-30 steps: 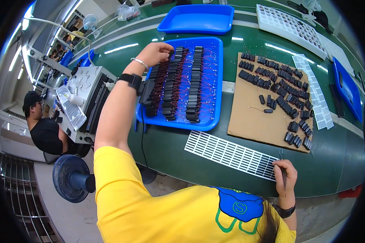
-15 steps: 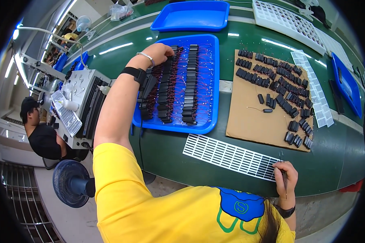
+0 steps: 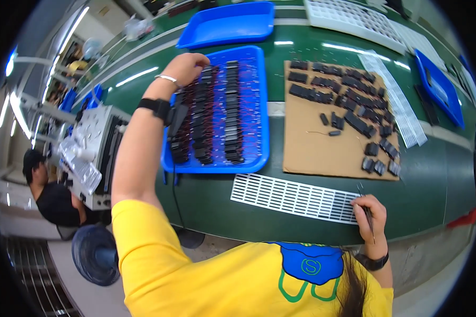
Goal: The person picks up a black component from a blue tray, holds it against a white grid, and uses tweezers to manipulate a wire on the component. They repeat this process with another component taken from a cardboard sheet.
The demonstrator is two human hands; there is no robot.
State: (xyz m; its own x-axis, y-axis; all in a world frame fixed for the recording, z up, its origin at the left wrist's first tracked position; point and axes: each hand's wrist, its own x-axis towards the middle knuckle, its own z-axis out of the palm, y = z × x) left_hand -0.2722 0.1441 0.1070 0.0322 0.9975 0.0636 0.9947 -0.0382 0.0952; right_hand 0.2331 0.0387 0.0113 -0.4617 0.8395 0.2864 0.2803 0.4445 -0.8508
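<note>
My left hand (image 3: 186,68) reaches to the far left part of a blue tray (image 3: 265,111). Its fingers are bent together at the top of a row of small black blocks (image 3: 201,116) with thin red wires; what they pinch is hidden. More such blocks stand in another row (image 3: 232,113) to the right. Near the table's front edge, my right hand (image 3: 372,214) is closed around dark tweezers (image 3: 369,221), their thin points facing away from me. Its fingers touch the right end of a white slotted sheet (image 3: 285,196), whose right-hand slots look darker than the others.
A cardboard sheet (image 3: 312,153) with many black wired blocks lies right of the tray. Beyond are an empty blue tray (image 3: 227,26), a white gridded tray (image 3: 349,24) and another slotted sheet (image 3: 394,100). A fan (image 3: 94,256) and a seated person (image 3: 53,195) are at left.
The whole view has shifted slightly, moving the table's things leftward in the picture. My left hand stays at the tray's far left, and my right hand keeps the tweezers by the slotted sheet.
</note>
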